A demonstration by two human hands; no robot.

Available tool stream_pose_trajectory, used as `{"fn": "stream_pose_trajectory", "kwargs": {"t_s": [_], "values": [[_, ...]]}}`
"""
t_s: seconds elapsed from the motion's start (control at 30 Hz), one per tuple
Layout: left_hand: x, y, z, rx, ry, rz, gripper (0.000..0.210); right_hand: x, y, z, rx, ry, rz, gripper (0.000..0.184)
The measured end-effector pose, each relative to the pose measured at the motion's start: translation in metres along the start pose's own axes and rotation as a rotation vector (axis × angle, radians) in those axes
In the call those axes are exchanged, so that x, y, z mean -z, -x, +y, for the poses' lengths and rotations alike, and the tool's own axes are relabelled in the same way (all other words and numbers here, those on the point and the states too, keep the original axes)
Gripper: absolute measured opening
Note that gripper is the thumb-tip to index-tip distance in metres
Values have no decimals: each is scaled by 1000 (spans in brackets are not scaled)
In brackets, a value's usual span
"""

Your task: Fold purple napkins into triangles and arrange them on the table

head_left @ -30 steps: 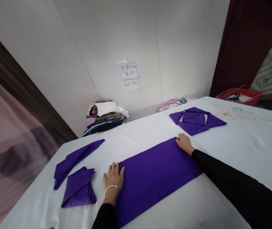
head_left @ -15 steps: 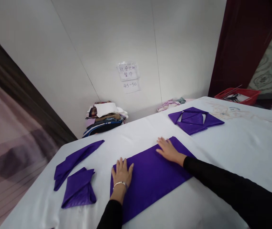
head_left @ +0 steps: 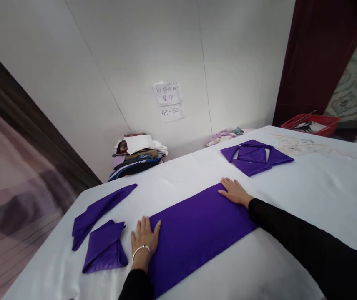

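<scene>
A purple cloth napkin [head_left: 197, 233], folded into a flat rectangle, lies in front of me on the white tablecloth [head_left: 178, 187]. My left hand [head_left: 145, 239], with a silver bangle at the wrist, rests flat on its left edge, fingers stretched out. On the far right corner lies my right hand [head_left: 235, 191], palm down with the fingers apart. Neither hand grips the cloth. Left of my left hand are a folded purple napkin [head_left: 105, 246] and a long, narrow folded one [head_left: 101, 212]. Beyond my right hand sits another purple napkin [head_left: 253, 156], folded with pointed corners.
A pile of folded clothes [head_left: 137, 152] stands beyond the table's far edge, with pink fabric [head_left: 222, 137] further right. The red basket [head_left: 311, 125] at the far right holds dark-handled items. Handwritten paper signs [head_left: 168, 100] hang on the wall. A sheer curtain [head_left: 18, 200] hangs at left.
My hands have slid apart over the napkin, the left one to its left edge and the right one to its far right corner. The other napkins stay where they were.
</scene>
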State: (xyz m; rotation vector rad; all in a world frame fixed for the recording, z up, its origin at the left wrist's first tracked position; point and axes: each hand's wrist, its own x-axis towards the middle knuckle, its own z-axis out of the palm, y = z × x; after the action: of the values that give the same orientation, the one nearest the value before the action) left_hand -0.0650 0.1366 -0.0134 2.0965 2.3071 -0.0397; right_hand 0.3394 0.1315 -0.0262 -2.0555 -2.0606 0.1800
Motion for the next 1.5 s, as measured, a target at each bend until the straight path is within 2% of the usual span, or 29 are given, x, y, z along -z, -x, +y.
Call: {"fn": "stream_pose_trajectory", "kwargs": {"t_s": [0.1,0.2,0.3,0.43,0.47,0.53,0.63,0.8,0.9,0.93,1.0,1.03,1.17,1.23,1.27,1.3,1.37,1.5], "values": [[2,-2,-9,7,5,13,67,7,5,22,-81,28,-6,70],[6,1,-2,49,33,-10,68,14,13,15,-115,47,-15,70],[6,19,23,31,37,9,70,13,32,-24,-1,20,13,72],[-4,63,69,-284,42,50,69,0,73,-97,357,-134,-59,70],[-6,73,76,-352,48,46,69,-3,82,-110,410,-161,-81,70],[-9,89,78,-397,51,36,67,-5,96,-122,460,-188,-111,69],[-10,95,49,-300,25,47,66,-2,103,-103,393,-161,-98,66],[-20,90,-25,-119,-53,45,62,4,106,-21,164,-9,15,64],[-19,93,-40,-64,-85,62,60,6,110,6,94,78,51,65],[-16,95,-35,-53,-80,76,61,6,111,6,86,97,60,65],[-7,102,-11,-69,-45,90,64,4,113,-12,107,105,68,66],[-3,106,7,-100,-16,88,65,2,113,-28,141,89,64,66],[5,117,92,-371,94,37,60,-12,111,-106,387,-34,7,55],[2,119,117,-403,120,14,55,-17,108,-129,429,-56,-5,52],[0,120,122,-400,125,17,54,-18,107,-132,426,-55,-5,51],[-2,119,120,-389,126,30,54,-18,106,-130,413,-47,-2,52],[-4,116,101,-354,109,63,55,-14,105,-110,374,-16,8,55],[-3,108,33,-179,23,66,56,-4,113,-38,205,109,68,60]]}}
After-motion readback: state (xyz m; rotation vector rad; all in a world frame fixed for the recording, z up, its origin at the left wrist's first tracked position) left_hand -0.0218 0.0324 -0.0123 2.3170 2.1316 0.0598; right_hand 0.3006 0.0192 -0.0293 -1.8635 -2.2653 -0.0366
